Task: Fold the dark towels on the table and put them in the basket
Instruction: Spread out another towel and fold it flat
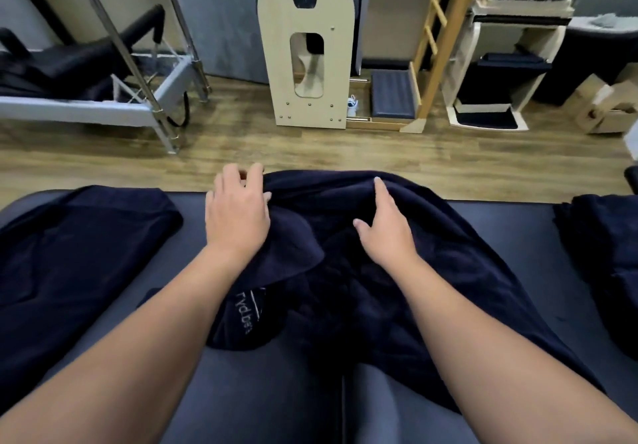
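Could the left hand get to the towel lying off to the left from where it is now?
Probably yes. The left hand rests on the middle towel, and only bare table lies between it and the left towel.

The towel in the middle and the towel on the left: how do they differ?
The middle towel is bunched, with both hands on it; the left towel lies flatter, untouched. The middle towel shows pale lettering; the left towel shows none. Both are dark navy and lie on the table.

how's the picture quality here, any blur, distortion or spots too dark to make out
Head view: wide-angle bend curves the floor and table edge; middle towel so dark its folds barely show; left hand and right hand reasonably sharp; back shelves soft; no glare.
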Available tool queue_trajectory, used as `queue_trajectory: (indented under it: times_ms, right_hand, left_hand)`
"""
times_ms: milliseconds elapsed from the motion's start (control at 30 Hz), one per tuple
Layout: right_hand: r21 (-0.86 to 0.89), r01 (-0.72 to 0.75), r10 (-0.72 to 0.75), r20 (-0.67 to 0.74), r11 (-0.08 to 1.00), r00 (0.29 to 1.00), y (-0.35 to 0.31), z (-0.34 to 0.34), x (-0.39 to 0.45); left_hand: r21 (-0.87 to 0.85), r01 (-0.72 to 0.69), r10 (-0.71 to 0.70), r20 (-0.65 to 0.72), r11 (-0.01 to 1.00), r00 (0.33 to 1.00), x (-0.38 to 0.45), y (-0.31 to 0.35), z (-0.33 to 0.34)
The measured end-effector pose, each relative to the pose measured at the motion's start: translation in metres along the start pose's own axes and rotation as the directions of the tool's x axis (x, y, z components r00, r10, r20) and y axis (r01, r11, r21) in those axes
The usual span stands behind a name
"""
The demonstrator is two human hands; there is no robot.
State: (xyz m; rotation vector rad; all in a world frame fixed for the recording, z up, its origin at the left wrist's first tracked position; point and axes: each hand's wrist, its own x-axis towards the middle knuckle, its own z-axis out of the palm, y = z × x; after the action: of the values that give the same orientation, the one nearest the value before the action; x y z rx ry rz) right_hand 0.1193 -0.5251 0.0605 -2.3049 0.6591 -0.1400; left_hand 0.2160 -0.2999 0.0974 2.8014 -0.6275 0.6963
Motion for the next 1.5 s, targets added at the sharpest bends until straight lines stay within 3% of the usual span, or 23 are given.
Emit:
queue_trajectory:
  times_ms: [67,100,133,200,267,367,433,533,567,700,733,800,900,933,967,1000,1033,1133,1200,1300,1400,1500]
  right_hand:
    - [-0.158,0.040,-0.017,0.142,0.987,0.990,0.006,0.013,0.004]
    - [-0.214,0.063,-0.018,0.207,0.975,0.978,0.010,0.021,0.000]
    - [-0.243,0.093,-0.026,0.265,0.966,0.964,0.015,0.030,-0.008]
    - [-0.285,0.162,-0.046,0.375,0.945,0.926,0.021,0.046,-0.033]
    - [-0.381,0.231,-0.018,0.489,0.895,0.872,0.023,0.062,-0.063]
    - [-0.546,0.395,0.007,0.592,0.739,0.806,0.023,0.084,-0.102]
    - [-0.582,0.409,0.013,0.586,0.703,0.810,0.024,0.093,-0.114]
    - [-0.591,0.361,0.051,0.565,0.721,0.823,0.020,0.087,-0.114]
    - [-0.593,0.345,0.070,0.564,0.727,0.823,0.020,0.083,-0.113]
    - [-0.612,0.294,0.189,0.600,0.734,0.777,0.030,0.064,-0.116]
    - [-0.620,0.282,0.241,0.623,0.732,0.745,0.033,0.058,-0.118]
    - [-0.637,0.274,0.382,0.694,0.720,0.611,0.033,0.045,-0.120]
    - [-0.627,0.315,0.572,0.779,0.712,0.257,0.037,0.034,-0.118]
    - [-0.634,0.262,0.611,0.773,0.727,0.174,0.039,0.035,-0.117]
    - [-0.643,0.201,0.625,0.765,0.739,0.153,0.040,0.036,-0.116]
    - [-0.626,0.163,0.597,0.778,0.763,0.197,0.039,0.039,-0.113]
    - [-0.598,0.177,0.539,0.791,0.782,0.291,0.034,0.042,-0.109]
    - [-0.529,0.301,0.211,0.703,0.794,0.679,0.008,0.055,-0.100]
    - [-0.515,0.364,-0.015,0.563,0.776,0.826,-0.010,0.070,-0.097]
    - [-0.492,0.399,-0.177,0.437,0.774,0.882,-0.030,0.101,-0.094]
    - [-0.496,0.351,-0.115,0.444,0.794,0.889,-0.041,0.126,-0.087]
    - [-0.526,0.299,-0.004,0.489,0.796,0.872,-0.043,0.138,-0.082]
  left_hand:
    - [-0.071,-0.073,0.078,0.068,0.995,0.995,-0.007,-0.005,-0.001]
    - [-0.107,-0.094,0.115,0.205,0.990,0.972,-0.014,-0.006,0.000]
    - [-0.114,-0.092,0.130,0.399,0.989,0.908,-0.025,-0.007,0.001]
    - [-0.022,-0.085,0.076,0.707,0.996,0.703,-0.052,-0.009,0.009]
    - [0.114,-0.087,-0.046,0.825,0.990,0.564,-0.080,-0.012,0.020]
    - [0.230,0.064,-0.234,0.856,0.971,0.461,-0.107,-0.024,0.042]
    - [0.208,0.170,-0.264,0.853,0.963,0.451,-0.117,-0.033,0.051]
    - [0.147,0.100,-0.177,0.791,0.984,0.585,-0.124,-0.043,0.056]
    - [0.120,0.094,-0.153,0.786,0.988,0.599,-0.123,-0.045,0.055]
    - [-0.052,0.145,-0.036,0.839,0.988,0.544,-0.122,-0.048,0.049]
    - [-0.093,0.156,-0.003,0.852,0.983,0.523,-0.124,-0.049,0.048]
    - [-0.179,0.187,0.073,0.881,0.966,0.467,-0.129,-0.049,0.044]
    - [-0.254,0.311,0.159,0.940,0.916,0.301,-0.132,-0.047,0.034]
    - [-0.260,0.351,0.173,0.950,0.900,0.261,-0.133,-0.049,0.031]
    - [-0.259,0.383,0.168,0.952,0.887,0.255,-0.135,-0.051,0.029]
    - [-0.257,0.413,0.146,0.949,0.874,0.281,-0.137,-0.052,0.027]
    - [-0.246,0.424,0.098,0.935,0.872,0.342,-0.140,-0.055,0.024]
    - [-0.108,0.415,-0.138,0.843,0.903,0.520,-0.147,-0.061,0.013]
    - [0.046,0.452,-0.311,0.786,0.891,0.534,-0.149,-0.065,0.002]
    - [0.156,0.530,-0.451,0.747,0.834,0.489,-0.158,-0.077,-0.009]
    - [0.129,0.594,-0.438,0.800,0.794,0.411,-0.174,-0.089,-0.018]
    - [0.205,0.418,-0.359,0.872,0.885,0.333,-0.203,-0.099,-0.015]
